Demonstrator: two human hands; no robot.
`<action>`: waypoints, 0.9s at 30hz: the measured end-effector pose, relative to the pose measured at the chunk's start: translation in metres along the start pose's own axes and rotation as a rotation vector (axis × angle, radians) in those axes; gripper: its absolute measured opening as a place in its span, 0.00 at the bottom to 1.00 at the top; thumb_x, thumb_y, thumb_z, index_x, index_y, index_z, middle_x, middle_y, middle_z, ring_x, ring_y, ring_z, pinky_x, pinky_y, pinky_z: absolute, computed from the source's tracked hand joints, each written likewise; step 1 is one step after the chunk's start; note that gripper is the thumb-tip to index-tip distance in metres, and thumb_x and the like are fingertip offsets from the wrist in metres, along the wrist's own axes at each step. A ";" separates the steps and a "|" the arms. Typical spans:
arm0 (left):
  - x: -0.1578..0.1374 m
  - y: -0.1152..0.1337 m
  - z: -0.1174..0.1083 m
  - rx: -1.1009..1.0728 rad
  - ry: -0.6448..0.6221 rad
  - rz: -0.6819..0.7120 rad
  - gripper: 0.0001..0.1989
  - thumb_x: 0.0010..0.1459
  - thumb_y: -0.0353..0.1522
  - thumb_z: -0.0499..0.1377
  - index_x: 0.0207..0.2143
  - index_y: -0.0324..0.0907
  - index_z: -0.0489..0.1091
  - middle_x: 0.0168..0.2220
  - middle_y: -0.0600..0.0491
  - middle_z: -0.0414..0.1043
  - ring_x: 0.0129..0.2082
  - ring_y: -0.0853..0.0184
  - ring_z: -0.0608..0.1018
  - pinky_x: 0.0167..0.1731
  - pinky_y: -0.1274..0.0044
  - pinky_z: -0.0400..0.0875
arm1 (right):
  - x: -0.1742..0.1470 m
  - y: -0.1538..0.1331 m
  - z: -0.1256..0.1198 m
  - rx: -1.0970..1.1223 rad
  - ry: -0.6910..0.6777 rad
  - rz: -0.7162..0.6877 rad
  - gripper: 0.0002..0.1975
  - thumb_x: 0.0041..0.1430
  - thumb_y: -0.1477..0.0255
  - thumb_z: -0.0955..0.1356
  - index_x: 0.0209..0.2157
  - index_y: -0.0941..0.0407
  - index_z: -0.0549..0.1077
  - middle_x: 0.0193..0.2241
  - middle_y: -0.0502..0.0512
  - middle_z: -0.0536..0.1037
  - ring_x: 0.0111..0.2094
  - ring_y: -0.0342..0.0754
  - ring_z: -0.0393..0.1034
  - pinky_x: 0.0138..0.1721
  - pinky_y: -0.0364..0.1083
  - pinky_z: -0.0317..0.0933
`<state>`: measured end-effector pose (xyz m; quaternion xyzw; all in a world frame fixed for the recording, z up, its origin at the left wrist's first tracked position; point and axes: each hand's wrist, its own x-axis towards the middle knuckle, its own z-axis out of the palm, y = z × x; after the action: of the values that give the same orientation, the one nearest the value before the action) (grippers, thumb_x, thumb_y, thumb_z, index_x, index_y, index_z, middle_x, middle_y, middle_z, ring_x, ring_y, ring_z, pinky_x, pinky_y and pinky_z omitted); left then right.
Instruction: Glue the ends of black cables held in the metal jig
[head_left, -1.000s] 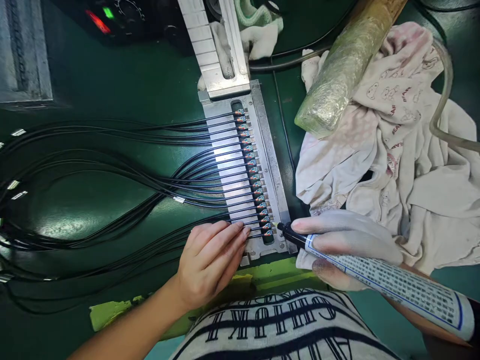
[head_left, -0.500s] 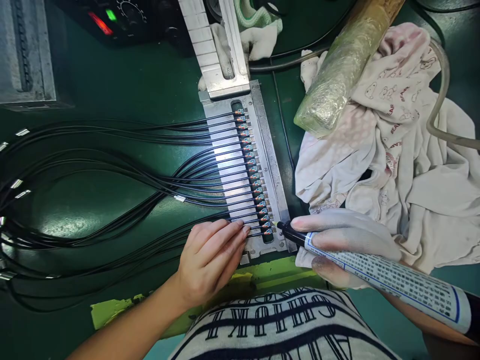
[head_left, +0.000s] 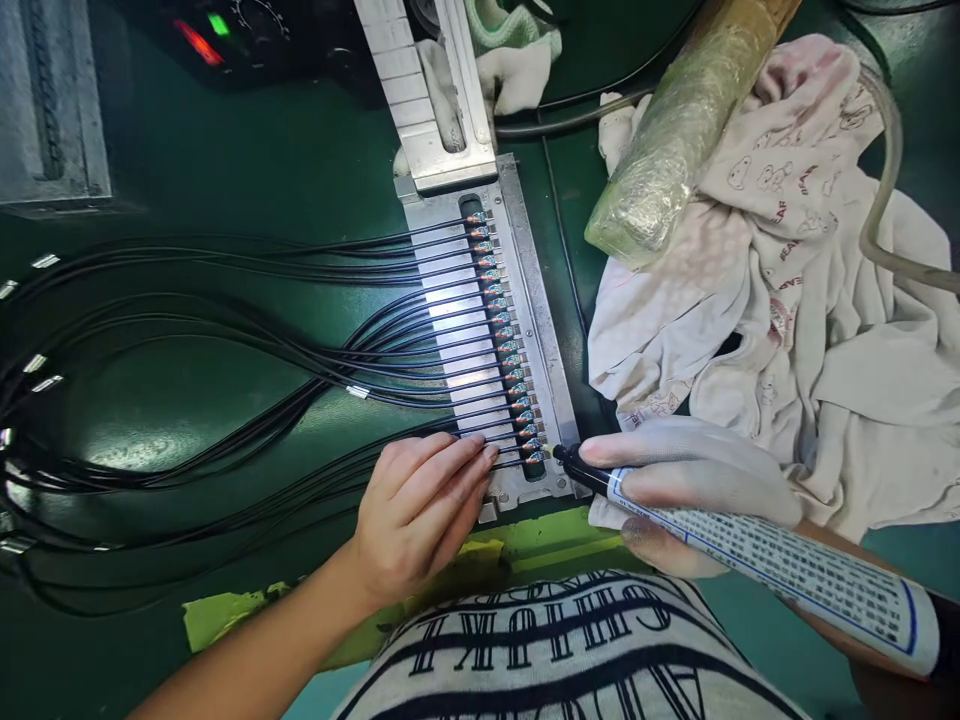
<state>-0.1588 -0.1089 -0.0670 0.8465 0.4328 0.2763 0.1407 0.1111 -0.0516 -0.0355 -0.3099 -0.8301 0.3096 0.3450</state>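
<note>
A row of black cables lies across a metal fixture, their stripped ends with coloured wires meeting small connectors over a dark slot. My left hand, bare, has its fingertips pinched together on a cable near the fixture's lower end. In my gloved right hand is a thick marker-like pen with a printed white label and black ends. Its pale tip points left, at the lowest connectors; whether it touches them is too small to tell.
Rumpled white cloth and a plastic-wrapped roll lie on the right, with a hose over the cloth. A metal arm rises behind the fixture. A black device with lit displays stands back left; green tape runs along the front edge.
The whole view has shifted slightly. The pen's tip stays by the lowest connectors, and both hands keep nearly the same position and hold.
</note>
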 end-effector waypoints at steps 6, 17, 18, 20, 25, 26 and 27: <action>0.000 0.000 0.000 0.006 -0.002 -0.011 0.17 0.57 0.21 0.62 0.49 0.36 0.71 0.43 0.43 0.78 0.42 0.59 0.77 0.39 0.68 0.74 | 0.000 0.002 0.000 0.012 -0.005 -0.014 0.04 0.63 0.70 0.69 0.37 0.57 0.72 0.39 0.61 0.83 0.37 0.45 0.80 0.41 0.42 0.74; 0.000 0.000 0.000 0.001 -0.006 -0.014 0.17 0.57 0.21 0.62 0.50 0.36 0.71 0.43 0.43 0.78 0.43 0.59 0.77 0.40 0.68 0.74 | -0.002 0.005 -0.005 0.023 -0.074 -0.062 0.06 0.64 0.68 0.67 0.38 0.57 0.73 0.41 0.63 0.82 0.37 0.45 0.80 0.41 0.42 0.74; 0.000 0.000 0.000 -0.002 -0.008 -0.015 0.18 0.57 0.21 0.62 0.50 0.36 0.71 0.43 0.43 0.78 0.43 0.59 0.77 0.40 0.67 0.74 | -0.003 0.006 -0.006 0.028 -0.081 -0.065 0.06 0.63 0.68 0.68 0.38 0.57 0.73 0.41 0.63 0.82 0.37 0.46 0.80 0.41 0.42 0.74; 0.001 0.000 0.000 -0.008 -0.010 -0.012 0.18 0.56 0.20 0.63 0.50 0.35 0.71 0.43 0.42 0.77 0.43 0.59 0.77 0.40 0.67 0.74 | -0.003 0.006 -0.005 0.038 -0.085 -0.060 0.06 0.63 0.68 0.68 0.38 0.57 0.72 0.42 0.62 0.82 0.37 0.46 0.79 0.40 0.43 0.75; 0.000 0.000 0.000 -0.010 -0.002 -0.012 0.17 0.57 0.20 0.62 0.49 0.35 0.71 0.43 0.42 0.78 0.42 0.59 0.77 0.39 0.68 0.74 | -0.003 0.003 -0.004 0.031 -0.068 -0.035 0.04 0.64 0.69 0.67 0.37 0.54 0.72 0.41 0.59 0.82 0.37 0.45 0.80 0.40 0.43 0.74; 0.000 0.000 0.000 -0.011 -0.001 -0.015 0.18 0.57 0.21 0.62 0.50 0.35 0.71 0.43 0.43 0.78 0.43 0.59 0.77 0.39 0.68 0.74 | -0.002 0.003 -0.005 0.025 -0.064 -0.036 0.04 0.64 0.69 0.66 0.37 0.54 0.72 0.41 0.59 0.83 0.37 0.45 0.80 0.40 0.43 0.74; 0.000 0.000 0.000 -0.011 -0.004 -0.019 0.18 0.57 0.21 0.62 0.51 0.36 0.71 0.43 0.43 0.78 0.43 0.59 0.77 0.39 0.68 0.74 | -0.002 0.003 -0.005 0.019 -0.065 -0.040 0.04 0.64 0.69 0.66 0.37 0.54 0.72 0.41 0.58 0.82 0.37 0.44 0.80 0.41 0.42 0.74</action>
<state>-0.1588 -0.1092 -0.0670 0.8422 0.4389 0.2756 0.1487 0.1172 -0.0495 -0.0359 -0.2797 -0.8440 0.3205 0.3268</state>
